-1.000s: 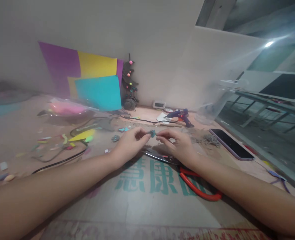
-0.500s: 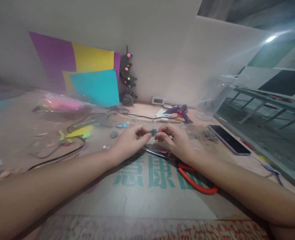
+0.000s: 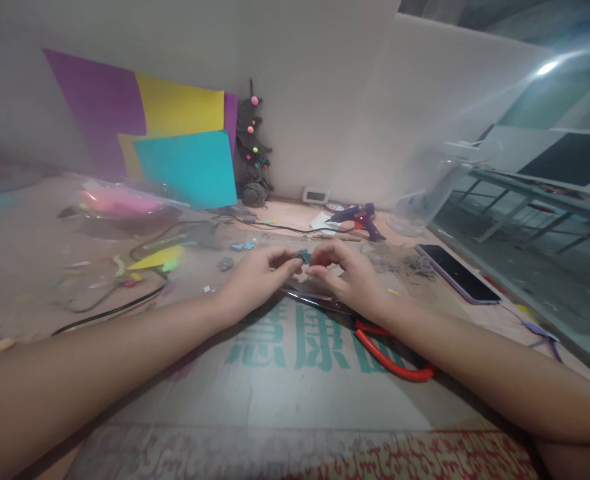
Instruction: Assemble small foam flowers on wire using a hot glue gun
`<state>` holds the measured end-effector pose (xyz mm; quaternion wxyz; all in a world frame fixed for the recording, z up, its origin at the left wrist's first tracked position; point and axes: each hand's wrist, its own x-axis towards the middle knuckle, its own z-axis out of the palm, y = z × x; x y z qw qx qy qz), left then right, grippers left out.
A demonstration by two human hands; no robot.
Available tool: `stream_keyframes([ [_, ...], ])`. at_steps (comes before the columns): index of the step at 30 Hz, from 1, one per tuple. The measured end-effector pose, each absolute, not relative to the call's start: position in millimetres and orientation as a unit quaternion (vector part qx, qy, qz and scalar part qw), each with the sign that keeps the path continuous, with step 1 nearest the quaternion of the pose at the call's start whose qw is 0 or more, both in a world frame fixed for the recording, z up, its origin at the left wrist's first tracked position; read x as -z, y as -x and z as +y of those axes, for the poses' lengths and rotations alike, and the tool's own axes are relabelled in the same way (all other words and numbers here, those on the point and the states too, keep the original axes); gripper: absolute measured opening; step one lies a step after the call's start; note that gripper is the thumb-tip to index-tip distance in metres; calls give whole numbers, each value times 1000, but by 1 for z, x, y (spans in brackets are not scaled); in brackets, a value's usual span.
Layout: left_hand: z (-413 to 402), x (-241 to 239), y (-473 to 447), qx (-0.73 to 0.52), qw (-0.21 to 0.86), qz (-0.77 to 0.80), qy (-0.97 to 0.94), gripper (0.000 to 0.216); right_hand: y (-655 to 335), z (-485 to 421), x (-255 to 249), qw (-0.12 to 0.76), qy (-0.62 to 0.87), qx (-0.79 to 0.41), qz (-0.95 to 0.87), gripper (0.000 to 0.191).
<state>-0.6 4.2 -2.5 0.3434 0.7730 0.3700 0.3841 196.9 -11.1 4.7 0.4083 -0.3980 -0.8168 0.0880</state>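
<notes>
Near the middle of the table my left hand [image 3: 259,277] pinches a small teal flower-like piece [image 3: 303,256] between thumb and forefinger. From the other side my right hand [image 3: 347,275] has its curled fingers closed at the right edge of the same piece, its fingertips partly hiding it. Scissors with red handles [image 3: 395,370] lie under my right wrist, blades pointing left. Left of my left hand sit a small grey flower-like piece [image 3: 225,264] and some light blue bits [image 3: 243,246].
A purple glue gun [image 3: 357,217] rests behind my hands, beside a small white display [image 3: 315,195]. On the right are a phone [image 3: 457,275], tangled grey cord [image 3: 419,265] and a clear plastic container [image 3: 417,203]. Coloured sheets [image 3: 187,170] and a dark beaded decoration [image 3: 253,143] lean on the wall.
My fingers have shifted slightly around the teal piece, and the right thumb sits a little lower from it. The whole view has tilted slightly, moving the scene up a little.
</notes>
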Motion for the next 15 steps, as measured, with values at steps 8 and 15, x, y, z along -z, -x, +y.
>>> stream_keyframes([
  [8, 7, 4, 0, -386, 375, 388, -748, 23, -200, -8, -1, 417, 390, 2, -821, 8],
  [15, 2, 2, 2, -372, 307, 372, -793, 23, -198, -9, -5, 394, 367, 24, -842, 11],
])
